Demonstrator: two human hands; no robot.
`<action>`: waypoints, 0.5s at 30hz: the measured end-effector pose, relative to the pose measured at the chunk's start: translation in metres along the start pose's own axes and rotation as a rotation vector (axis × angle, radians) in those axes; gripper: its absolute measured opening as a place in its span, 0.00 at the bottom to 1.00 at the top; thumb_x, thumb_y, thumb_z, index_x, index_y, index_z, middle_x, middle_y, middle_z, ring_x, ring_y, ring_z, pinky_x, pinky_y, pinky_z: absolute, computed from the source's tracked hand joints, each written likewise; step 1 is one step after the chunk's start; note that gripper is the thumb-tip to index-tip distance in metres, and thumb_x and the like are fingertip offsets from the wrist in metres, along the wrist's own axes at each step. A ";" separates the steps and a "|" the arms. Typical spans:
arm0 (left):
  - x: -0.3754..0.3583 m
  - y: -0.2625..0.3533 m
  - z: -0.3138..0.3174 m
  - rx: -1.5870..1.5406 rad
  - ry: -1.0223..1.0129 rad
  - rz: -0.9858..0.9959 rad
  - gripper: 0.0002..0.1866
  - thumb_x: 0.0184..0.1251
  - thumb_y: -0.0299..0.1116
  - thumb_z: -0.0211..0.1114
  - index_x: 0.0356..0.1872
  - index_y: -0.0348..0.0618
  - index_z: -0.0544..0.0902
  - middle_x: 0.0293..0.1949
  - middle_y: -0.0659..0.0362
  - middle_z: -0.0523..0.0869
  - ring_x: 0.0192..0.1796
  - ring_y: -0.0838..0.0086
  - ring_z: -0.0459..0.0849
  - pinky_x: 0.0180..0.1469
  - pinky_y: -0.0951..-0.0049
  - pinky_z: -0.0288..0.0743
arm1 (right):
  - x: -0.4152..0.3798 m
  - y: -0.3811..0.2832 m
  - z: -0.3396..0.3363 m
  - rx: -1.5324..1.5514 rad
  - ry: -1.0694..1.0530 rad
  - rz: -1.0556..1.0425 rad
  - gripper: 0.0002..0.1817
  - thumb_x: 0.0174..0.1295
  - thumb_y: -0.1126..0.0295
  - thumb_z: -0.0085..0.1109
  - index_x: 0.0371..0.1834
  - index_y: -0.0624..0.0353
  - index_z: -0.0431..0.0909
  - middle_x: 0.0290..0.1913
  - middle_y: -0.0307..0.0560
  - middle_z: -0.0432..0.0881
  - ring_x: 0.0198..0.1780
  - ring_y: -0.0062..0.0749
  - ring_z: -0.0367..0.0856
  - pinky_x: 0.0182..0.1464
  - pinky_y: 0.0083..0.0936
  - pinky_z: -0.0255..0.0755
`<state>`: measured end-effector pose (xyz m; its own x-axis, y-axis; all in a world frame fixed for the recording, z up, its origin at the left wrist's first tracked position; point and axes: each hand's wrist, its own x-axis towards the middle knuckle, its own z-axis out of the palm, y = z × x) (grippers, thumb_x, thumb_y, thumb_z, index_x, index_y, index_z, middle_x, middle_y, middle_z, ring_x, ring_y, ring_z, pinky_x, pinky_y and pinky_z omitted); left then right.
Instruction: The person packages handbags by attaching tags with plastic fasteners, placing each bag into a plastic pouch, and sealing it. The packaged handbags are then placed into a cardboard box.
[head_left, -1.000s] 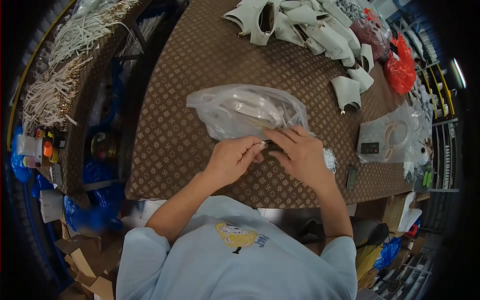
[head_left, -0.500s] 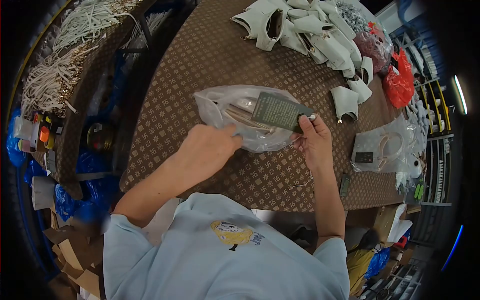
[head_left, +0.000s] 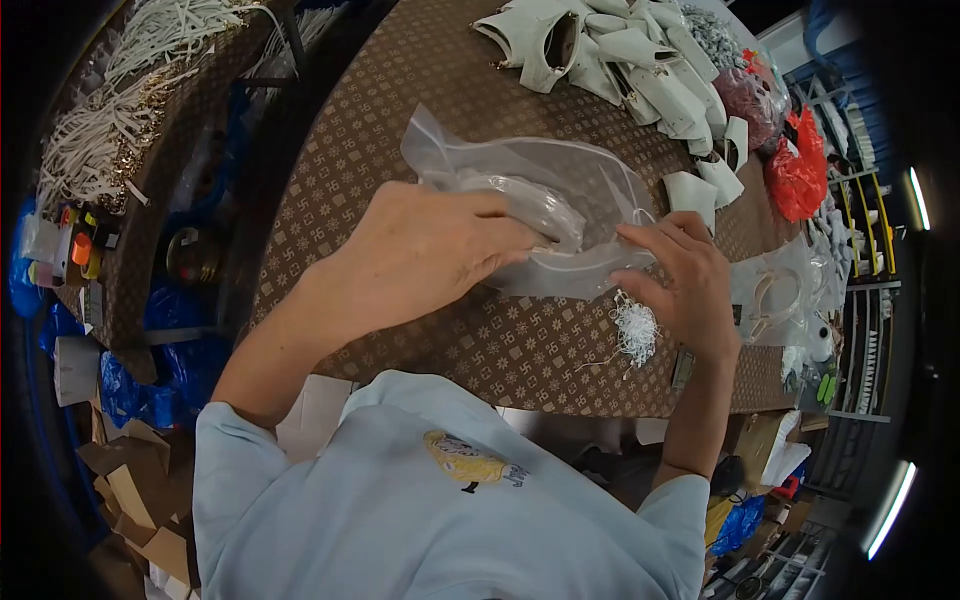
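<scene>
Nearest the camera, a small tangle of white string (head_left: pixel 633 333) lies on the brown patterned worktop (head_left: pixel 400 140), just below the right hand's fingers (head_left: pixel 640 283). The left hand (head_left: pixel 425 245) and the right hand (head_left: pixel 680 275) hold a clear plastic bag (head_left: pixel 560 200) between them. The left fingers (head_left: pixel 500 235) are curled closed on the bag's near side; the right fingers are bent and pinch its right edge. Something pale and looped shows through the plastic, just beyond the left fingers; what it is cannot be told. To the right of the right fingers lies another clear bag (head_left: pixel 775 295). Well beyond both hands, a heap of white bag pieces (head_left: pixel 610 55) covers the far worktop, with a red plastic bag (head_left: pixel 797 165) to its right.
</scene>
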<state>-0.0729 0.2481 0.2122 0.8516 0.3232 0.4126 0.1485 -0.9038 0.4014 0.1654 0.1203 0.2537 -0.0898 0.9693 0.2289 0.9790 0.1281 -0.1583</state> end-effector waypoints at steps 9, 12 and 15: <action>0.044 -0.060 -0.015 0.410 0.275 -0.018 0.07 0.59 0.34 0.63 0.34 0.45 0.83 0.34 0.61 0.81 0.44 0.68 0.78 0.55 0.63 0.66 | -0.017 0.025 0.023 0.562 0.305 0.316 0.13 0.51 0.78 0.63 0.41 0.62 0.77 0.48 0.46 0.78 0.51 0.28 0.72 0.54 0.24 0.66; 0.041 -0.070 -0.023 0.407 0.207 -0.081 0.07 0.59 0.34 0.63 0.34 0.45 0.84 0.34 0.60 0.81 0.43 0.68 0.77 0.55 0.63 0.66 | -0.034 0.053 0.040 0.690 0.306 0.488 0.13 0.56 0.76 0.62 0.44 0.65 0.76 0.44 0.41 0.79 0.45 0.19 0.73 0.49 0.17 0.67; 0.027 -0.076 -0.034 0.376 0.170 -0.065 0.07 0.60 0.34 0.62 0.35 0.45 0.84 0.34 0.60 0.81 0.42 0.68 0.77 0.56 0.63 0.65 | -0.040 0.067 0.038 0.729 0.242 0.588 0.12 0.58 0.74 0.62 0.44 0.65 0.77 0.39 0.36 0.80 0.39 0.15 0.73 0.44 0.13 0.67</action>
<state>-0.0782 0.3352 0.2207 0.7442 0.3964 0.5376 0.3993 -0.9092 0.1176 0.2274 0.0986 0.1970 0.4987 0.8608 0.1015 0.4939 -0.1860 -0.8494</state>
